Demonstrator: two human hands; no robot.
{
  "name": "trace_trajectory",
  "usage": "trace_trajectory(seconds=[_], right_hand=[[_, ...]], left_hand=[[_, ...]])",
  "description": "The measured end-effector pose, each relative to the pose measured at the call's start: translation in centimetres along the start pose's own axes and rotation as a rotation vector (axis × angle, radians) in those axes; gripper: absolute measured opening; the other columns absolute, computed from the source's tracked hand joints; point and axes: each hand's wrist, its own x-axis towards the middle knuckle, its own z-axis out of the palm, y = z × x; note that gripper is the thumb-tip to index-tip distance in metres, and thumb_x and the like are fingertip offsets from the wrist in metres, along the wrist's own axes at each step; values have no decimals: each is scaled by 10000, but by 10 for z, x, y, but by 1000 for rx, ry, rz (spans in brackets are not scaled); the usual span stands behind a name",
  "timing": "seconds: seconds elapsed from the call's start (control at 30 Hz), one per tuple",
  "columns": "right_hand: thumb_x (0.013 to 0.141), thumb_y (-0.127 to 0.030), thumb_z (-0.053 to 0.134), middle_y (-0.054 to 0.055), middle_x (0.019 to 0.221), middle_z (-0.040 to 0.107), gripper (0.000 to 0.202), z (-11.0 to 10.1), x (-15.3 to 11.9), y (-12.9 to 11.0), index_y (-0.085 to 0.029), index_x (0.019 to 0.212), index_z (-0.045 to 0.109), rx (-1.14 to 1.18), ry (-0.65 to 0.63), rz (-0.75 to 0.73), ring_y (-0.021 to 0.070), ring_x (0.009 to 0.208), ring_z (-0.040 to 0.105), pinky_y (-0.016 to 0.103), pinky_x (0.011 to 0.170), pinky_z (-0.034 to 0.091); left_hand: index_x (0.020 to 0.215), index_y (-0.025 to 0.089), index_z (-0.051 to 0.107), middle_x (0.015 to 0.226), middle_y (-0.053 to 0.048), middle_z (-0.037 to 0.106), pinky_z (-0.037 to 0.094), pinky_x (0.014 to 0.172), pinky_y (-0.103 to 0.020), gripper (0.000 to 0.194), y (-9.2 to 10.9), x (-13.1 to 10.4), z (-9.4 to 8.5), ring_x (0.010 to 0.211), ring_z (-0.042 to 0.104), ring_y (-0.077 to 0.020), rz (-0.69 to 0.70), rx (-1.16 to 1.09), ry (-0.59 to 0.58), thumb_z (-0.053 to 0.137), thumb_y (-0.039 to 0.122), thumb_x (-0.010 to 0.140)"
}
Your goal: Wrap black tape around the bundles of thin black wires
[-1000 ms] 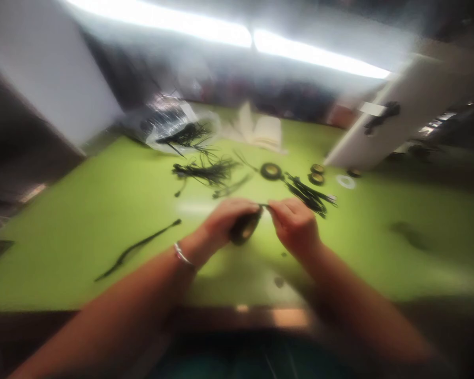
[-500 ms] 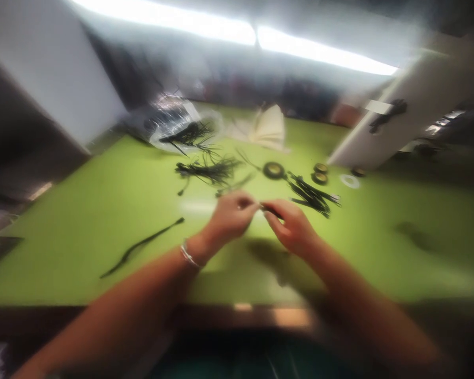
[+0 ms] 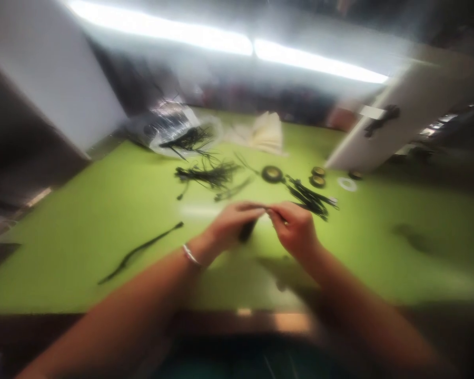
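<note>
Over the middle of the green table (image 3: 142, 216), my left hand (image 3: 233, 223) and my right hand (image 3: 296, 226) meet at the fingertips. Both are closed in a pinch, and what is between the fingers is too small and blurred to name. A dark piece (image 3: 248, 230) shows below the fingers of my left hand. Just beyond my right hand lies a bundle of black cables (image 3: 310, 197). Behind my left hand is a loose tangle of black wires (image 3: 209, 173). One black cable (image 3: 142, 247) lies apart at the left.
Black tape rolls (image 3: 272, 174) (image 3: 318, 180) and a white ring (image 3: 346, 183) lie further back. A clear plastic bag (image 3: 169, 126) holds black wires beside a pale open booklet (image 3: 267, 132). White panels (image 3: 59, 79) (image 3: 375, 121) stand at both sides.
My left hand has turned and its fingers have straightened towards my right hand. The dark piece now shows beneath it. The view has shifted slightly.
</note>
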Motion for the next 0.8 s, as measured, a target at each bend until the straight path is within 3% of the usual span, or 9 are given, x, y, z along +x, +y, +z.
trace_trajectory(seconds=[0.13,0.37,0.6,0.8], right_hand=[[893,-154,525,59,812,690,174,2,-3,4,-196,986,666,-155,44,-88,185,761,622,312,715,502],[894,-178,521,69,759,625,109,2,-3,7,-189,906,629,-352,77,-193,205,750,557,320,701,474],[885,-151,533,56,735,603,83,3,-4,7,-178,880,611,-400,114,-236,194,745,531,300,690,452],[881,-150,538,48,734,599,83,11,-8,3,-188,874,611,-387,71,-194,187,747,527,301,714,455]], left_hand=[[1012,148,739,897,-79,725,464,782,-279,324,-3,-4,5,856,630,-179,66,15,81,712,340,752],[826,169,757,828,-47,688,459,759,-253,149,11,-9,12,802,605,-158,343,452,217,671,278,770],[870,135,741,691,-27,660,408,548,-229,333,1,-6,5,590,531,-110,91,233,145,659,445,779],[779,128,715,681,-24,649,414,555,-228,255,-2,-4,3,600,534,-111,158,300,236,687,380,749]])
